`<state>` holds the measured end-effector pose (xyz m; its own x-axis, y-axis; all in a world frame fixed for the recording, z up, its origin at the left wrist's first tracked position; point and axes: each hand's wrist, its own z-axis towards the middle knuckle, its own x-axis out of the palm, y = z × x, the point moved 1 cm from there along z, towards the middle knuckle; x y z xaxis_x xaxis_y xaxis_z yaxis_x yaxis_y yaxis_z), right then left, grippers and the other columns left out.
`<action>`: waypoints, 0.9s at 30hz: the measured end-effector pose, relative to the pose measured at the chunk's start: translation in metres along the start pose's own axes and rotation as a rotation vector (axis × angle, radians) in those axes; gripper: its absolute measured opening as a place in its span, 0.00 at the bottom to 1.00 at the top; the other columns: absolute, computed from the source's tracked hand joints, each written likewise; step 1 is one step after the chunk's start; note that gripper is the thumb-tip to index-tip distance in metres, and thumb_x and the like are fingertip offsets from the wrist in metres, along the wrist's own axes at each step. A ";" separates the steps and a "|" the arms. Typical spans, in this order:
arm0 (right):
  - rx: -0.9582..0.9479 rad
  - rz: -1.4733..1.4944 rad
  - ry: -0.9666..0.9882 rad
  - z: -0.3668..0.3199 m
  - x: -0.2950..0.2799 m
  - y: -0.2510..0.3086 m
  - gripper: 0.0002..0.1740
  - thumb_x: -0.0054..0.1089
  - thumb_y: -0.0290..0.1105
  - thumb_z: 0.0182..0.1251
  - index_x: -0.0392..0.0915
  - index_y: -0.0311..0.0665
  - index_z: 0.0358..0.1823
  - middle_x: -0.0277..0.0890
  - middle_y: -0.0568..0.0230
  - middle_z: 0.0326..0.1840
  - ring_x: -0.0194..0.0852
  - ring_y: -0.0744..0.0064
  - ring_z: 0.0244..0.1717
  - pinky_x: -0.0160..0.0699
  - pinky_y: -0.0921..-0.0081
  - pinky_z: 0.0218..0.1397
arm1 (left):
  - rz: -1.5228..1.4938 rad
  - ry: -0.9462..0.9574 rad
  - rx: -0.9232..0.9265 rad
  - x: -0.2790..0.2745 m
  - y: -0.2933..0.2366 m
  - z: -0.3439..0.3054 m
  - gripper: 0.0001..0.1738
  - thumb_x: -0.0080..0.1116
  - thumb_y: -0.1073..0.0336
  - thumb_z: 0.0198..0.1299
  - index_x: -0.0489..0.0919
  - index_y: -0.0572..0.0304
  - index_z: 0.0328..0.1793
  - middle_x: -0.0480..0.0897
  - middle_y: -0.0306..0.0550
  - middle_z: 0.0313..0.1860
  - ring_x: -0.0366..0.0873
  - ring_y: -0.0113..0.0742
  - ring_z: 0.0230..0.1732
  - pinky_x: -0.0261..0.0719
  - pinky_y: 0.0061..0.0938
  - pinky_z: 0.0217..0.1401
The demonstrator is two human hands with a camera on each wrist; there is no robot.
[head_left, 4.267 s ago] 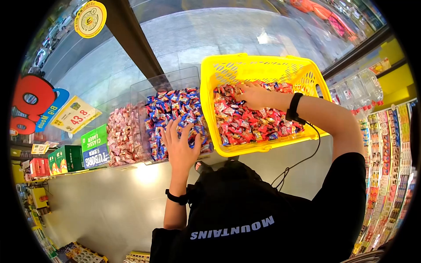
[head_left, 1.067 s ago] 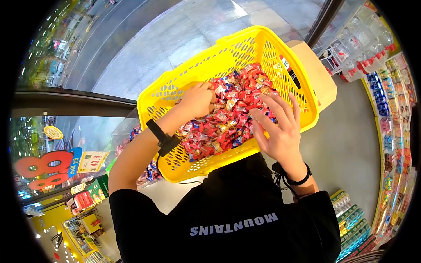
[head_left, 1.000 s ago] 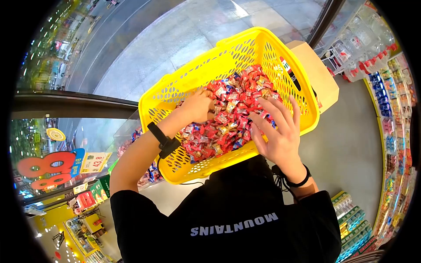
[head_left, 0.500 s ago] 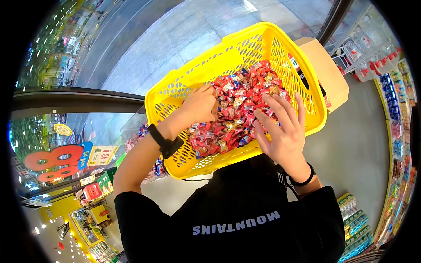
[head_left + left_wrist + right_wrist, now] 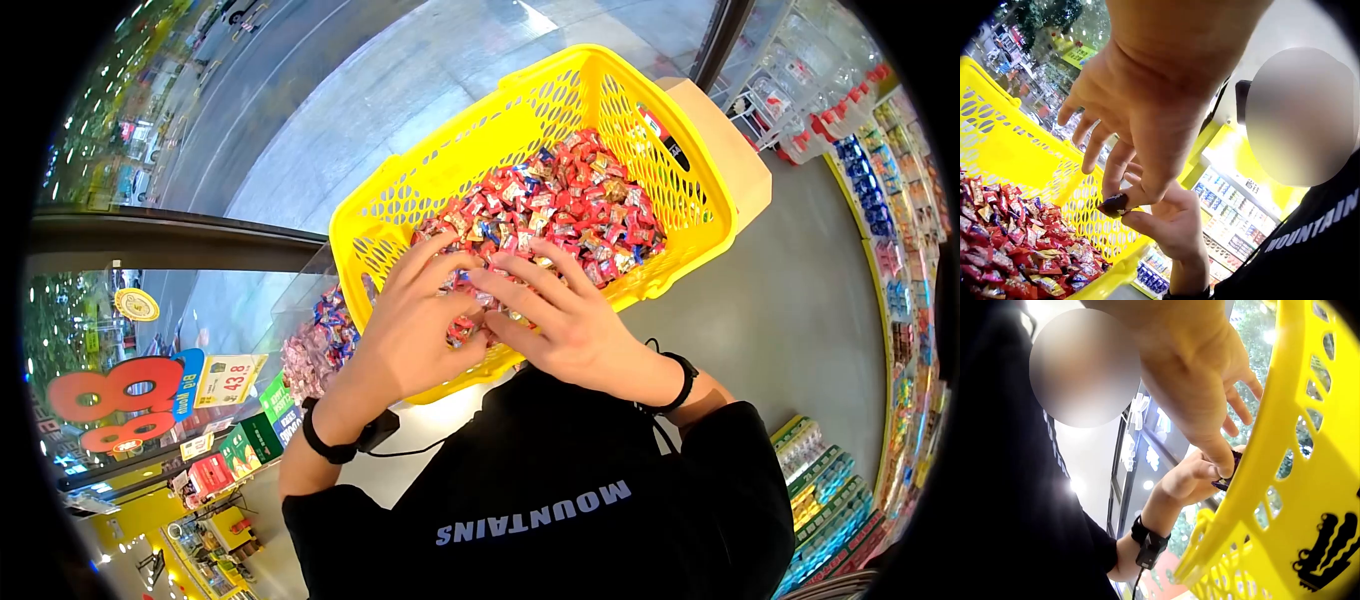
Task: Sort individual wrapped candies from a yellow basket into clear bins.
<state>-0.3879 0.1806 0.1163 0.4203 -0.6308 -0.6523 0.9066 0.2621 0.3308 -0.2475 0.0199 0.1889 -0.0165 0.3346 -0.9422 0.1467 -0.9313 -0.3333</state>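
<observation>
A yellow basket (image 5: 480, 140) stands in front of the body, with a heap of wrapped candies (image 5: 590, 200), mostly red, in it. Over its near left part, the left hand (image 5: 415, 330) and right hand (image 5: 565, 330) meet at their fingertips. The left wrist view shows one dark wrapped candy (image 5: 1114, 205) pinched by the left hand (image 5: 1141, 119), with the right hand's (image 5: 1175, 228) thumb and finger on it too. From the right wrist view, both hands pinch this candy (image 5: 1227, 480) beside the basket's rim. The other fingers are spread.
Left of the basket are a clear bin with pink and blue candies (image 5: 325, 340) and a price sign (image 5: 231, 380). A cardboard box (image 5: 735, 160) sits behind its right end. Glass lies beyond, and stocked shelves (image 5: 890, 240) curve along the right.
The left hand has come out of the heap toward the body. Having moved left from above the candies, the right hand now meets it. A dark candy is now held between them.
</observation>
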 end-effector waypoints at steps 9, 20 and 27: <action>-0.129 0.028 0.096 0.011 0.045 0.043 0.11 0.75 0.35 0.54 0.89 0.39 0.37 0.81 0.64 0.69 0.76 0.57 0.74 0.72 0.45 0.79 | -0.148 -0.159 -0.184 0.024 0.021 -0.090 0.11 0.81 0.61 0.54 0.92 0.55 0.40 0.82 0.50 0.71 0.66 0.66 0.82 0.65 0.56 0.84; -0.293 0.112 0.019 0.018 0.067 0.065 0.09 0.72 0.32 0.59 0.91 0.41 0.40 0.83 0.65 0.67 0.78 0.56 0.75 0.76 0.43 0.80 | -0.172 -0.280 -0.172 0.033 0.036 -0.147 0.17 0.86 0.59 0.49 0.93 0.54 0.43 0.81 0.48 0.73 0.66 0.64 0.84 0.57 0.63 0.87; -0.057 0.098 0.083 0.019 0.066 0.050 0.11 0.73 0.30 0.62 0.88 0.39 0.46 0.80 0.57 0.70 0.77 0.54 0.74 0.71 0.43 0.80 | -0.008 -0.667 -0.403 0.060 0.089 -0.181 0.20 0.83 0.69 0.48 0.90 0.56 0.49 0.80 0.54 0.74 0.67 0.63 0.83 0.61 0.59 0.85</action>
<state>-0.3152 0.1384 0.1029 0.5062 -0.5384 -0.6737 0.8609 0.3620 0.3575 -0.0565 -0.0167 0.1091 -0.5916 0.0648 -0.8036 0.4904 -0.7623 -0.4225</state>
